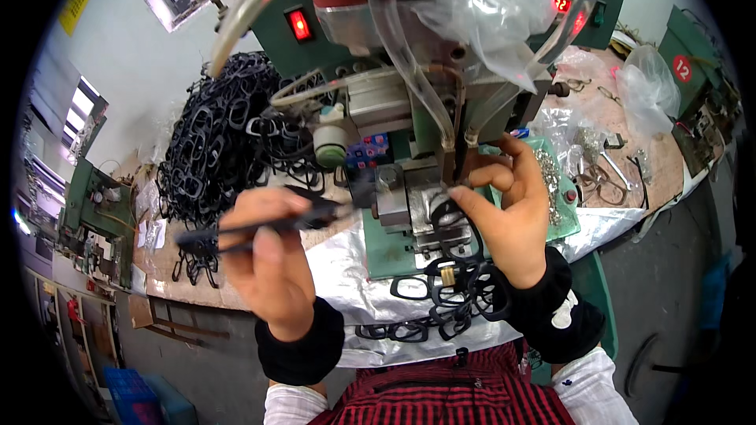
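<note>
My left hand is raised left of the machine's fixture, its fingers pinched on a long thin black piece with two bars. Motion blurs the piece, so its exact kind cannot be told. My right hand is at the right of the metal fixture, thumb and fingers bent in under the machine head. By its thumb is a black eyeglass frame, pinched against the fixture; part of the grip is hidden. Several more black eyeglass frames lie in front of the machine on silvery sheeting.
A tall heap of black eyeglass frames stands at the left. On the right are a green tray of small metal parts, a wrench and plastic bags. Clear tubes hang from the green machine.
</note>
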Demonstrator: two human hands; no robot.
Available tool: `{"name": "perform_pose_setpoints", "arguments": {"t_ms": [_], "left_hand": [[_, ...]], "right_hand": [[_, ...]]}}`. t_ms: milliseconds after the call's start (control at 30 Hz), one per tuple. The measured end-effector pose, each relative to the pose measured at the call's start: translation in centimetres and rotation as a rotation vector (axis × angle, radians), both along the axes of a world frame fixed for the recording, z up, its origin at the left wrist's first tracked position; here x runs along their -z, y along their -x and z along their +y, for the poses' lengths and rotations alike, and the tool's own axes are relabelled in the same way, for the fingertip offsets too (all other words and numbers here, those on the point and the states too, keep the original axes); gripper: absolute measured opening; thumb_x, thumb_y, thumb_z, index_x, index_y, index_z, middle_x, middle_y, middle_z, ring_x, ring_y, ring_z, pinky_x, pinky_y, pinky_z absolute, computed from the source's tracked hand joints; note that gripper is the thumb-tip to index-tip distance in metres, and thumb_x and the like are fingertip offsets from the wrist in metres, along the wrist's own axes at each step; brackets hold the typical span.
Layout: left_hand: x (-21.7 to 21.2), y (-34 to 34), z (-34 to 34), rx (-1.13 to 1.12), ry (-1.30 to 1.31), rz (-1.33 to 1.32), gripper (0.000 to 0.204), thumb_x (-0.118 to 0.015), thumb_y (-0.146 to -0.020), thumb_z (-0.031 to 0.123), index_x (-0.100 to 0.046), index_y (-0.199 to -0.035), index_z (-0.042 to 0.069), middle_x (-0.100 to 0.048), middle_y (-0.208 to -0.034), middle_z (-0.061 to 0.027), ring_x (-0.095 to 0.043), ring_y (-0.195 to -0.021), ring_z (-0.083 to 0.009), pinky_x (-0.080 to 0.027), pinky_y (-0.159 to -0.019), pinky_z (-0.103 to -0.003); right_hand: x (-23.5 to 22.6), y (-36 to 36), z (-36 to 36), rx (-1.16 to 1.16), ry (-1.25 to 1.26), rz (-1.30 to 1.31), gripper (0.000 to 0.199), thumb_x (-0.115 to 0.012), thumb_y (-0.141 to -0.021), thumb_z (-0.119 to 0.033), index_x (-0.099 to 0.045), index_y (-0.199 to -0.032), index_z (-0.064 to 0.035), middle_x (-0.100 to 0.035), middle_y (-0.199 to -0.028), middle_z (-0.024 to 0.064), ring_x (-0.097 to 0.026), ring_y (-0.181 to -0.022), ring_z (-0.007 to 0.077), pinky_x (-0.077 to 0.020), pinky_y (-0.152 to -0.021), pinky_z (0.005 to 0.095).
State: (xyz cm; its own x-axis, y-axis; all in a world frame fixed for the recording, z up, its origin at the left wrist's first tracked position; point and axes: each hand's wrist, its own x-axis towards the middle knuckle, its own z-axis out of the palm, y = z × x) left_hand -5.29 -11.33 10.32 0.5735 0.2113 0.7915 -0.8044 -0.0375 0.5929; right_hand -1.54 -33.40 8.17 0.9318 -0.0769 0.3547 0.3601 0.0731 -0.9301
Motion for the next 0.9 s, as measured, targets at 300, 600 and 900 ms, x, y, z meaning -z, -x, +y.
{"name": "perform_pose_setpoints", "arguments": {"t_ms": [300,600,900], "left_hand": [[-1.4,0.0,-1.5,0.043,-0.5,-0.001,0.013,-0.061,-0.088,0.0,-0.065,-0.099,-0.005,-0.068,-0.106,-0.019,-0.069,-0.087,-0.0277,-0.053,-0.08,-0.038],[2.8,0.1,-5.6,-0.032,-0.915,-0.264,0.034,-0.072,-0.068,0.011,-0.072,-0.102,0.009,-0.069,-0.11,-0.0074,-0.064,-0.083,-0.0276,-0.054,-0.086,-0.047],[3.7,0.5,-5.4,0.011,-0.851,-0.171,0.034,-0.071,-0.069,0.006,-0.073,-0.103,0.01,-0.069,-0.111,-0.0085,-0.063,-0.088,-0.0256,-0.052,-0.089,-0.048]], "right_hand": [[-4.2,3.0,-1.9,-0.42,-0.383,0.332,0.067,-0.063,-0.076,0.006,-0.04,-0.139,0.0073,-0.055,-0.13,0.0149,-0.052,-0.115,0.0213,-0.0411,-0.098,0.0317],[8.4,-1.7,-10.2,0.499,1.054,-0.121,0.024,-0.074,-0.072,-0.012,-0.071,-0.095,-0.0057,-0.059,-0.12,0.0227,-0.05,-0.121,0.0416,-0.0426,-0.099,0.0478],[7.7,-3.4,-8.4,0.173,1.14,-0.334,0.02,-0.068,-0.074,-0.007,-0.06,-0.092,-0.0039,-0.055,-0.126,0.017,-0.047,-0.126,0.0375,-0.0414,-0.102,0.0462]]}}
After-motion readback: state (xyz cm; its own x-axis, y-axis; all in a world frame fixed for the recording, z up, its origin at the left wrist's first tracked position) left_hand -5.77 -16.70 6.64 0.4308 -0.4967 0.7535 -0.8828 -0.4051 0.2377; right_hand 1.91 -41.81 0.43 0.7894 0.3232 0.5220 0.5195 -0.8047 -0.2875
